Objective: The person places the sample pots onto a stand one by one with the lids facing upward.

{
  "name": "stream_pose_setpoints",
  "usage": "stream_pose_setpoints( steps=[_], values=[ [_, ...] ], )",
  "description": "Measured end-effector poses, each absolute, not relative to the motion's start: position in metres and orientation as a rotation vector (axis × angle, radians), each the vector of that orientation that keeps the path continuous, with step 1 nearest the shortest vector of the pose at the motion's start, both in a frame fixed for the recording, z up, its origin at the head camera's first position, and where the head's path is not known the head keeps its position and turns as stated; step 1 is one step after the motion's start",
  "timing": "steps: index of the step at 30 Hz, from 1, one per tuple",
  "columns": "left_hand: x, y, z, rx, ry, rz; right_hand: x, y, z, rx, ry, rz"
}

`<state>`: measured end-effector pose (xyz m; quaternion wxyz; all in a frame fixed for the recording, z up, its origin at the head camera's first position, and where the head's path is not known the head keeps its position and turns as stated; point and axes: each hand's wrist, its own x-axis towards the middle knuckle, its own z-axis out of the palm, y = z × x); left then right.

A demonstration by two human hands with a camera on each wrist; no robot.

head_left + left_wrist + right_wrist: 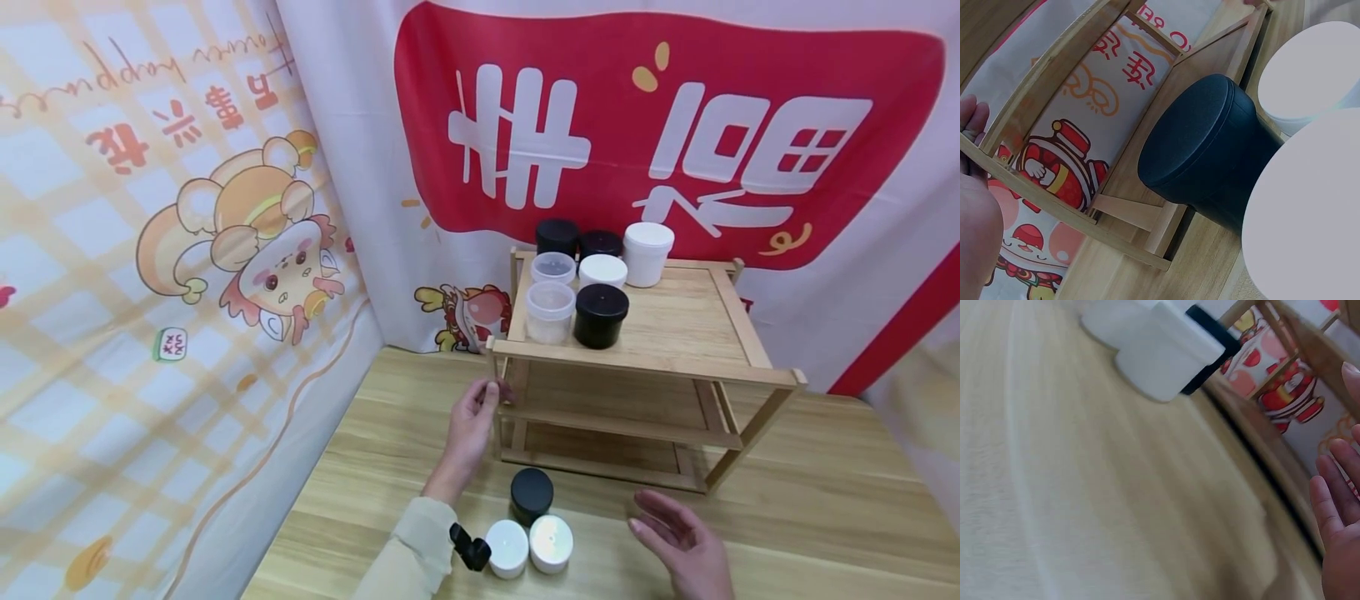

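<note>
My left hand is at the front left post of a three-tier wooden shelf, thumb in front and fingers passing behind it. In the left wrist view, the fingers show past the wooden post. My right hand hovers over the table to the right, holding nothing, its fingers loosely bent. Between the hands, in front of the shelf, a black lidded jar stands behind two white lidded jars, one on the left and one on the right.
On the shelf's top tier, at the left, stand a tall white jar, a shorter white jar, two clear tubs and several black jars. A printed curtain hangs behind and at the left of the wooden table.
</note>
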<state>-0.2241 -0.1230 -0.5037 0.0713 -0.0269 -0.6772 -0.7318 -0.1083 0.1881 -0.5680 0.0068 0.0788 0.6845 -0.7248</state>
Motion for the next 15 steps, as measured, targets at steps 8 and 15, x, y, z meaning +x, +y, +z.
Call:
stream_pose_setpoints(
  steps=[8, 15],
  values=[
    [-0.225, -0.124, -0.507, -0.064, -2.025, -2.244, -0.103, 0.180, -0.601, 0.339, 2.116, -2.267],
    [-0.226, -0.123, -0.506, -0.063, -2.027, -2.239, -0.103, 0.177, -0.609, 0.320, 2.168, -2.266]
  ],
)
